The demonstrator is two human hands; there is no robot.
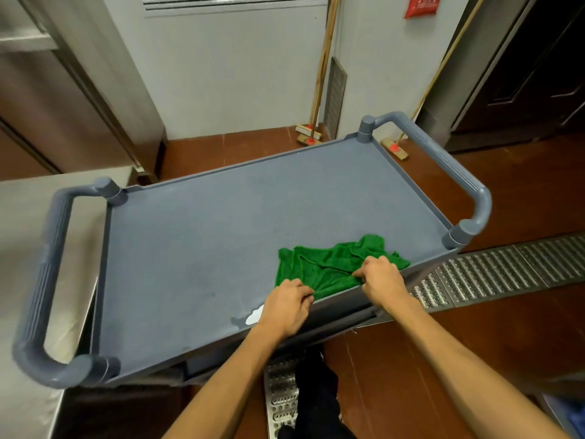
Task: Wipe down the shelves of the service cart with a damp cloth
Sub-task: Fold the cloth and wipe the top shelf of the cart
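Left hand (286, 304) and right hand (381, 277) are each curled onto the near edge of the green cloth (332, 263), and the fabric is pinched between thumb and fingers at the front rim of the top shelf (205, 236). The cloth is seen rumpled and only partly spread, lying on that shelf close to the near right corner of the service cart (253, 160). A pale patch (253, 317), perhaps wet, is seen on the near rim just beside the left hand. The lower shelves are almost wholly hidden beneath the top one.

The step in hand is judged to be arranging the cloth for wiping the top shelf, most of which lies beyond and to the left of it; whether that surface has been wiped cannot be told. For the next move, the cloth would need to be flattened under a palm and drawn in overlapping passes toward the far rim and the left handle (47, 264), with the pale patch taken in.
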